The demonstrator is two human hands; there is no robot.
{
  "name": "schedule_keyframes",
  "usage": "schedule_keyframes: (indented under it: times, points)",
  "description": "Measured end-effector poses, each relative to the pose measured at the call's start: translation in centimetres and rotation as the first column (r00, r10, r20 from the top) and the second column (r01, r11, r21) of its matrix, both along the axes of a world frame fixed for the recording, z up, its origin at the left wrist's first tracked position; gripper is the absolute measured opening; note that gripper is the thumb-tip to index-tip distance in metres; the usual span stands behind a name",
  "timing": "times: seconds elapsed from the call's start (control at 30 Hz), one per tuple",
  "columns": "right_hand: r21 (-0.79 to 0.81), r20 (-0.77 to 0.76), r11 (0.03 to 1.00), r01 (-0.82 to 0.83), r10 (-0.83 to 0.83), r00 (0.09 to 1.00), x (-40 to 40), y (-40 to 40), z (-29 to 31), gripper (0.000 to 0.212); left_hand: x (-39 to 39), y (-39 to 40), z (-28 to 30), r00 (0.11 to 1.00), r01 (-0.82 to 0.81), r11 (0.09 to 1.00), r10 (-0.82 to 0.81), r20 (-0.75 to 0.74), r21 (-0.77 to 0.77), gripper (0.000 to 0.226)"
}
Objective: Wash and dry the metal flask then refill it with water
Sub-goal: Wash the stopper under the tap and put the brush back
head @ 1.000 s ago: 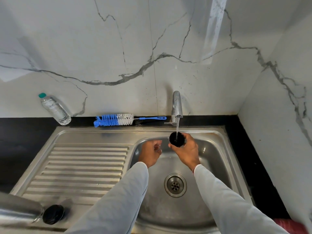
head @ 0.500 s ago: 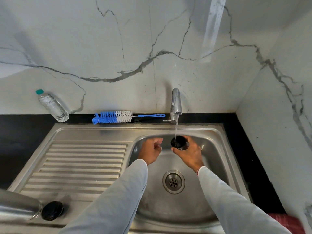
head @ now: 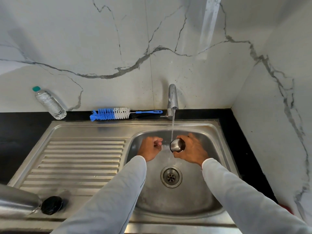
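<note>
The metal flask (head: 16, 203) lies on its side at the lower left of the drainboard (head: 76, 162), with a black stopper (head: 51, 205) at its mouth end. My right hand (head: 194, 149) grips the flask's small metal cup (head: 177, 145) over the sink basin (head: 177, 200). The cup is tipped sideways, its base pointing left. Water runs from the tap (head: 172, 98) and falls just past the cup's left edge. My left hand (head: 150, 149) hovers left of the stream with fingers curled, holding nothing.
A blue and white bottle brush (head: 109, 114) lies along the back ledge. A clear plastic bottle (head: 49, 103) with a green cap leans against the marble wall at the left. The drain (head: 171, 177) sits below my hands. The side wall closes in on the right.
The cup was upright under the stream with its dark opening facing up; my right hand has tipped it onto its side and lowered it slightly. My left hand stayed beside it.
</note>
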State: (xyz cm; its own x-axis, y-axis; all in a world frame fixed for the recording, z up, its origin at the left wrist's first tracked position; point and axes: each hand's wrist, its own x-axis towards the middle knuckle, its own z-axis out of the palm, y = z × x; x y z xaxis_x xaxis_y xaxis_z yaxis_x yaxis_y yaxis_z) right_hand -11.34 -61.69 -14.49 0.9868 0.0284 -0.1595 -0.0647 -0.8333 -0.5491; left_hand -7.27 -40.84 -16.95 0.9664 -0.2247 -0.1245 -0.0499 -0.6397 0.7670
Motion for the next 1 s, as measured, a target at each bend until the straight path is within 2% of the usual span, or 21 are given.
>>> schedule_keyframes:
  times: [0.1,0.2,0.3,0.43,0.5,0.57,0.67,0.8,0.9,0.97,1.0]
  points:
    - [-0.056,0.007,0.997,-0.049,0.049,0.999,-0.4,0.4,1.1,0.078,-0.5,0.0,0.4,1.0,0.006,1.0,-0.006,0.021,0.018,0.034]
    - [-0.033,0.141,0.999,0.025,-0.02,0.99,-1.3,1.2,1.5,0.075,-0.7,0.2,0.2,1.0,0.001,1.0,-0.001,0.012,0.009,0.033]
    - [-0.107,0.036,0.994,0.016,-0.012,0.999,-2.6,1.8,0.8,0.067,-1.2,0.5,0.3,1.0,0.002,0.999,-0.004,0.029,0.045,0.035]
    - [-0.084,0.008,0.995,0.059,-0.059,0.998,-3.3,1.9,0.4,0.062,-2.1,0.7,1.1,0.991,0.116,0.992,-0.112,-0.077,0.053,0.061]
    - [0.001,-0.02,0.996,0.09,-0.09,0.996,-3.3,1.9,0.3,0.063,-2.7,0.3,0.9,0.972,0.234,0.961,-0.23,-0.044,0.146,0.078]
    - [0.092,-0.026,0.988,0.124,-0.122,0.992,-3.2,1.9,0.8,0.067,-3.6,-0.3,1.0,0.963,0.251,0.945,-0.266,0.045,0.21,0.089]
    - [0.142,0.008,0.983,0.118,-0.12,0.993,-2.6,1.7,0.9,0.063,-4.3,-1.2,1.4,0.97,0.169,0.975,-0.191,0.153,0.146,0.09]
    - [0.209,0.051,0.978,0.025,-0.036,0.998,-2.4,1.6,1.7,0.054,-4.1,-2.0,1.7,0.98,0.047,0.999,-0.051,0.191,0.027,0.069]
    - [0.331,-0.006,0.933,-0.142,0.152,0.988,-2.3,0.6,2.5,0.048,-3.7,-1.5,1.4,0.984,0.035,0.999,-0.031,0.174,-0.017,0.063]
    - [0.371,-0.079,0.911,-0.177,0.221,0.972,-1.7,-0.5,3.4,0.041,-3.3,-0.7,1.1,0.988,-0.008,0.998,0.018,0.15,-0.064,0.065]
    - [0.337,-0.091,0.927,-0.162,0.204,0.975,-1.1,-1.1,3.9,0.035,-3.2,-0.3,1.0,0.988,-0.042,0.995,0.054,0.142,-0.085,0.066]
